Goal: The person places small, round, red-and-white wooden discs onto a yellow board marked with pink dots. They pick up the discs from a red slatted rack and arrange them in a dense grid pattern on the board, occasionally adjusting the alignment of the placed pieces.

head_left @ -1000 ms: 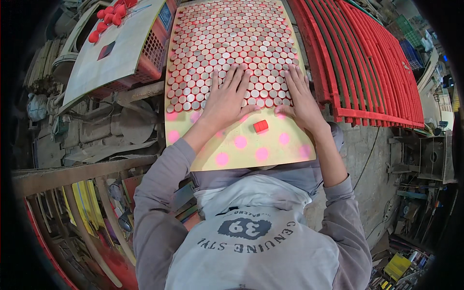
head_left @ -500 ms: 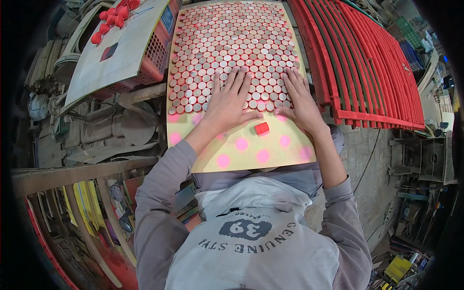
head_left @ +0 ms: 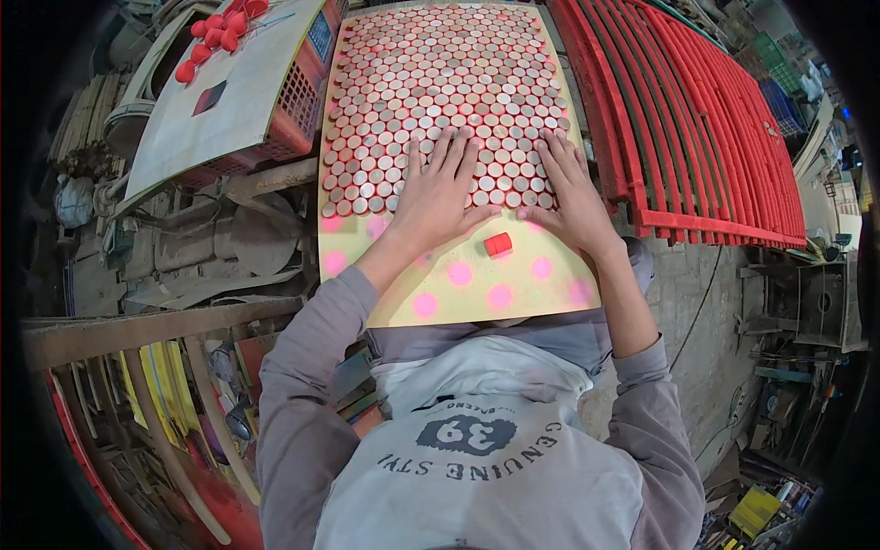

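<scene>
Many small round discs with pale tops and red sides (head_left: pixel 445 78) stand packed side by side on a pale yellow board (head_left: pixel 449 310). My left hand (head_left: pixel 431 200) lies palm down over the near rows, its fingers stretched out and a little apart. To its right, my right hand (head_left: pixel 575 203) rests flat on the discs at the near right corner, fingers also extended. The thumbs point toward each other along the front row. Just nearer than them, a short red ribbed cylinder (head_left: pixel 498 244) lies on the board among pink paint spots. Discs under my palms are hidden.
On the left, a white panel (head_left: pixel 234 92) over a red plastic crate (head_left: pixel 298 105) carries several red rounded pieces (head_left: pixel 214 37). A red slatted rack (head_left: pixel 697 110) stands close on the right. A wooden rail (head_left: pixel 165 332) crosses the lower left. My lap is under the board's near edge.
</scene>
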